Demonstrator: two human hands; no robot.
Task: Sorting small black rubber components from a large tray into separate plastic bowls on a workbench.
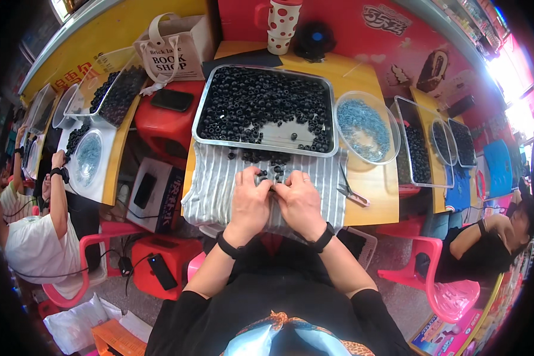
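Observation:
My left hand [250, 200] and my right hand [301, 203] meet over a grey-and-white striped cloth [210, 196] at the front of the table. Both have their fingers closed, thumbs close together. Small black round parts [277, 169] show at the fingertips, and one seems pinched in my left hand. What my right fingers pinch is mostly hidden. Just beyond them, a clear tray [203, 134] holds many black round parts, some with a hole in the middle. A loose row of them lies on the cloth along the tray's near edge.
Right of the tray stands a clear round bowl [391, 155] of pale blue bits, with small scissors [354, 194] nearer me. A dotted cup [283, 26] and a fan [314, 40] stand behind. A phone rests on a red stool [154, 130]. People sit at tables on both sides.

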